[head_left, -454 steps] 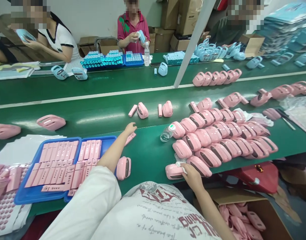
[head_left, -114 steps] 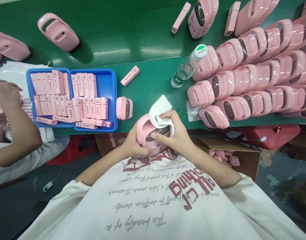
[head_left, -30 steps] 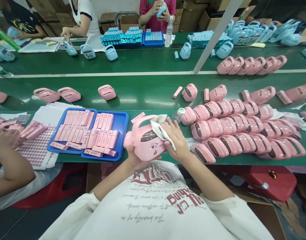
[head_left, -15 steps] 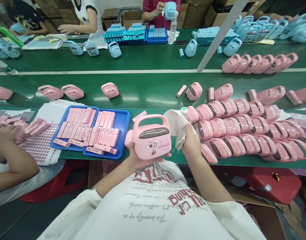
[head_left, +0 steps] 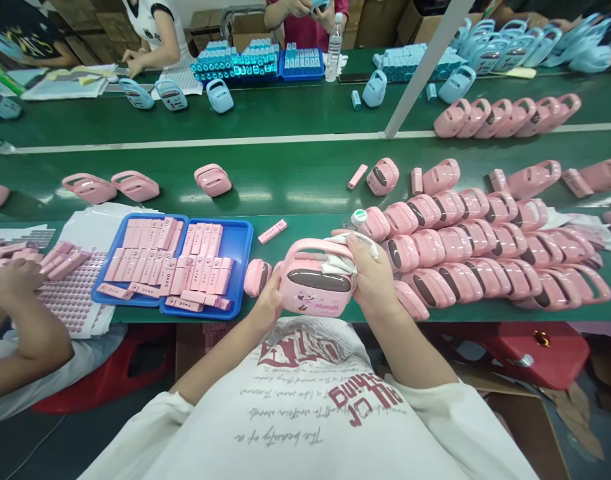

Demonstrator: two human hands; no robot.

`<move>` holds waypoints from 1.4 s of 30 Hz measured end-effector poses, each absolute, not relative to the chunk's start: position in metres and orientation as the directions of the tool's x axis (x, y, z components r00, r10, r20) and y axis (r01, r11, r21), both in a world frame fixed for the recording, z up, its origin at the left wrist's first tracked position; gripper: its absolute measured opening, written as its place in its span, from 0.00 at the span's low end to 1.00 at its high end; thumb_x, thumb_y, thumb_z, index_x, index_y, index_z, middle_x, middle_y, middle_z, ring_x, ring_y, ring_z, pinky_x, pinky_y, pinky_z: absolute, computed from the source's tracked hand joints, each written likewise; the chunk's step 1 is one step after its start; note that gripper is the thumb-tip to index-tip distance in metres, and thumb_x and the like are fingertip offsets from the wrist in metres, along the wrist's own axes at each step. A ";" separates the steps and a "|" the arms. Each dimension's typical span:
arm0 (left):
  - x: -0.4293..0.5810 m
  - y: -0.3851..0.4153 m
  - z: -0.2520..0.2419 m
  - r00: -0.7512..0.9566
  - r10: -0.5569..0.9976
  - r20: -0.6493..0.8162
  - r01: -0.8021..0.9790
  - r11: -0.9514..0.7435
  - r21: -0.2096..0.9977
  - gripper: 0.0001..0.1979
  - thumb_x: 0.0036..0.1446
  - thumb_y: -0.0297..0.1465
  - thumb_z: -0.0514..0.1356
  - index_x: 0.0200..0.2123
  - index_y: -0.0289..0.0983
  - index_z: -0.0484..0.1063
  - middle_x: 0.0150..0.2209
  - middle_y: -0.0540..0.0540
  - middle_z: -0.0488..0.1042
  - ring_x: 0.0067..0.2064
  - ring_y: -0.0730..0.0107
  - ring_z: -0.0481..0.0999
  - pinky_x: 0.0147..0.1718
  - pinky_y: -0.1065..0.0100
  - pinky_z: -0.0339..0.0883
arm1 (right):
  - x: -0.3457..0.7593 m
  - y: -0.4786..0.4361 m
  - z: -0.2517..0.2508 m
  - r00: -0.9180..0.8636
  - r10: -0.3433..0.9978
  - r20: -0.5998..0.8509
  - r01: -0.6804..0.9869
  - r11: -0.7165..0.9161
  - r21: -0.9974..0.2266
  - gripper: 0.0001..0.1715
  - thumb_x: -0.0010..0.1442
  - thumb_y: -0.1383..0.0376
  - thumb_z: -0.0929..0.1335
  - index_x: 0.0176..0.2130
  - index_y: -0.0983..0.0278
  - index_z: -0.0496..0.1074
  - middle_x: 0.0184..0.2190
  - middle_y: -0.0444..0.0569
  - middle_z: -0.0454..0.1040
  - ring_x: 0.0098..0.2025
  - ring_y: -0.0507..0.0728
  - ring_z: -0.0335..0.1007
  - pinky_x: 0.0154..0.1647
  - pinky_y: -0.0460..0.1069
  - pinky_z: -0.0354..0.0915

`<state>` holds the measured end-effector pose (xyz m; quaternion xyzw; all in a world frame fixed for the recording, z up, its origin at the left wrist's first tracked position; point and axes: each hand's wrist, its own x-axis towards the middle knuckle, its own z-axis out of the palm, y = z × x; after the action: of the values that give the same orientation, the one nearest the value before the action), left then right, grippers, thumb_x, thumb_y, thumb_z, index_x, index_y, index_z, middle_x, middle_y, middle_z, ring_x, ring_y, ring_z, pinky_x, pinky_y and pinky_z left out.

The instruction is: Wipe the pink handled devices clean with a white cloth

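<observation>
Right of the blue plastic tray (head_left: 242, 248), the pink handled plastic unit (head_left: 315, 291) is gripped at its left end by the left hand (head_left: 269, 300) over the green bench's (head_left: 312, 223) near edge. It has been lowered since a moment ago. The white wiping cloth (head_left: 341, 262), then lifted clear, is pressed back onto it by the clenched right hand (head_left: 374, 280) — wiping appears resumed.

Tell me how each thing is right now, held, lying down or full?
pink device: held upright between both hands, dark window toward the camera.
left hand: shut on the pink device's left end.
right hand: shut on the white cloth atop the device.
white cloth: bunched on the device's top.
blue tray: filled with rows of pink bars.
far water bottle: standing, cap on.
pink pile: lying in overlapping rows.
</observation>
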<state>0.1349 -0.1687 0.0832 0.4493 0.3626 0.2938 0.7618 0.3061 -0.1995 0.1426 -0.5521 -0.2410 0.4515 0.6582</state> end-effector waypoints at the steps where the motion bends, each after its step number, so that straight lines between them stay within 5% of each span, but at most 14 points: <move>1: 0.133 -0.166 0.082 0.560 0.793 -0.240 -0.095 0.349 0.932 0.43 0.41 0.60 0.62 0.55 0.39 0.65 0.52 0.41 0.72 0.55 0.49 0.69 0.51 0.54 0.66 | 0.308 -0.198 0.138 0.495 0.848 -0.187 -0.324 -0.019 -0.946 0.21 0.56 0.49 0.69 0.38 0.63 0.76 0.32 0.47 0.80 0.31 0.55 0.74 0.33 0.49 0.72; 3: 0.129 -0.161 0.082 0.584 0.791 -0.183 -0.029 0.245 0.969 0.46 0.33 0.51 0.71 0.56 0.38 0.64 0.52 0.40 0.71 0.54 0.49 0.70 0.52 0.55 0.66 | 0.310 -0.195 0.132 0.502 0.845 -0.185 -0.306 -0.027 -0.952 0.20 0.57 0.50 0.68 0.37 0.63 0.77 0.32 0.47 0.80 0.33 0.56 0.75 0.35 0.50 0.72; 7: 0.126 -0.156 0.084 0.579 0.803 -0.146 0.126 0.089 0.988 0.44 0.33 0.41 0.73 0.55 0.36 0.64 0.51 0.39 0.70 0.53 0.49 0.70 0.53 0.53 0.64 | 0.307 -0.196 0.135 0.472 0.881 -0.012 -0.061 0.019 -0.998 0.20 0.60 0.51 0.66 0.43 0.61 0.77 0.43 0.48 0.80 0.47 0.59 0.75 0.51 0.54 0.69; 12: 0.124 -0.155 0.076 0.579 0.793 -0.189 0.092 0.166 0.982 0.41 0.34 0.40 0.73 0.53 0.35 0.65 0.48 0.41 0.73 0.49 0.52 0.73 0.48 0.55 0.68 | 0.334 -0.195 0.146 0.445 0.873 0.200 0.302 0.065 -0.951 0.26 0.63 0.47 0.62 0.48 0.60 0.75 0.45 0.50 0.78 0.50 0.61 0.72 0.53 0.55 0.67; 16: 0.120 -0.154 0.070 0.476 0.853 -0.215 -0.038 0.264 0.964 0.35 0.37 0.39 0.72 0.50 0.35 0.67 0.44 0.42 0.76 0.46 0.56 0.75 0.46 0.57 0.70 | 0.397 -0.173 0.128 0.735 0.540 0.410 0.587 -0.205 -0.783 0.33 0.67 0.48 0.53 0.45 0.67 0.73 0.38 0.57 0.76 0.43 0.62 0.73 0.45 0.55 0.67; 19: 0.116 -0.152 0.072 0.397 0.886 -0.240 -0.167 0.327 0.930 0.33 0.40 0.39 0.71 0.49 0.34 0.68 0.44 0.41 0.77 0.47 0.56 0.76 0.44 0.59 0.72 | 0.428 -0.152 0.093 0.666 0.589 0.457 0.732 -0.398 -0.554 0.31 0.68 0.52 0.53 0.45 0.69 0.73 0.36 0.60 0.75 0.41 0.64 0.72 0.41 0.54 0.65; 22: 0.112 -0.147 0.078 0.388 0.887 -0.249 -0.232 0.356 0.905 0.33 0.39 0.38 0.71 0.49 0.34 0.68 0.42 0.40 0.77 0.42 0.56 0.77 0.30 0.65 0.73 | 0.429 -0.141 0.050 0.413 0.801 0.434 0.893 -0.261 -0.368 0.25 0.67 0.54 0.56 0.43 0.68 0.74 0.33 0.58 0.76 0.37 0.62 0.73 0.38 0.52 0.66; 26: 0.106 -0.143 0.090 0.407 0.886 -0.220 -0.304 0.358 0.883 0.36 0.36 0.35 0.72 0.50 0.34 0.67 0.37 0.42 0.77 0.32 0.59 0.77 0.20 0.67 0.69 | 0.420 -0.141 0.006 0.144 0.781 0.607 0.956 0.049 -0.289 0.21 0.65 0.55 0.60 0.46 0.66 0.72 0.44 0.59 0.77 0.47 0.61 0.73 0.48 0.53 0.67; 29: 0.103 -0.143 0.099 0.364 0.919 -0.152 -0.313 0.275 0.909 0.36 0.35 0.34 0.73 0.50 0.35 0.66 0.36 0.44 0.76 0.31 0.62 0.76 0.25 0.64 0.71 | 0.426 -0.138 -0.008 0.165 0.683 0.711 0.930 0.133 -0.344 0.20 0.64 0.56 0.61 0.46 0.66 0.71 0.47 0.61 0.75 0.51 0.62 0.72 0.51 0.56 0.68; 32: 0.099 -0.145 0.108 0.259 0.966 -0.018 -0.234 0.081 0.969 0.37 0.31 0.31 0.74 0.48 0.37 0.66 0.40 0.44 0.75 0.39 0.59 0.77 0.35 0.62 0.73 | 0.441 -0.128 -0.010 0.421 0.553 0.719 0.856 0.020 -0.517 0.20 0.62 0.57 0.59 0.42 0.67 0.71 0.43 0.60 0.76 0.48 0.63 0.73 0.51 0.59 0.68; 35: 0.094 -0.146 0.118 0.198 0.971 0.134 -0.147 -0.106 0.983 0.37 0.30 0.30 0.75 0.47 0.38 0.65 0.43 0.44 0.73 0.44 0.58 0.75 0.41 0.61 0.72 | 0.458 -0.120 -0.002 0.723 0.358 0.591 0.655 -0.079 -0.752 0.17 0.57 0.56 0.63 0.38 0.66 0.71 0.37 0.56 0.76 0.42 0.62 0.74 0.49 0.59 0.68; 38: 0.092 -0.146 0.128 0.199 0.935 0.294 -0.057 -0.289 0.956 0.39 0.32 0.31 0.74 0.49 0.39 0.63 0.48 0.42 0.71 0.49 0.56 0.74 0.45 0.59 0.72 | 0.476 -0.116 0.008 0.887 0.199 0.417 0.417 0.042 -0.908 0.17 0.55 0.58 0.63 0.40 0.65 0.70 0.36 0.53 0.74 0.40 0.61 0.73 0.46 0.59 0.70; 40: 0.092 -0.146 0.133 0.202 0.910 0.363 -0.012 -0.368 0.930 0.40 0.33 0.32 0.74 0.51 0.39 0.62 0.51 0.41 0.69 0.52 0.55 0.72 0.48 0.57 0.70 | 0.490 -0.114 0.015 0.907 0.207 0.367 0.352 0.106 -0.930 0.18 0.58 0.59 0.59 0.42 0.64 0.70 0.36 0.52 0.74 0.38 0.61 0.73 0.41 0.60 0.71; 42: 0.093 -0.145 0.134 0.192 0.899 0.393 0.002 -0.400 0.916 0.40 0.33 0.31 0.74 0.51 0.40 0.62 0.50 0.42 0.70 0.51 0.56 0.72 0.48 0.59 0.70 | 0.505 -0.115 0.021 0.845 0.350 0.404 0.396 0.097 -0.913 0.22 0.62 0.60 0.53 0.42 0.63 0.70 0.33 0.52 0.74 0.35 0.61 0.73 0.36 0.60 0.72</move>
<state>0.0931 -0.1449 0.1336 0.6464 0.3488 0.5315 0.4221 0.5050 -0.1148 0.0206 -0.6716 -0.2777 -0.0165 0.6867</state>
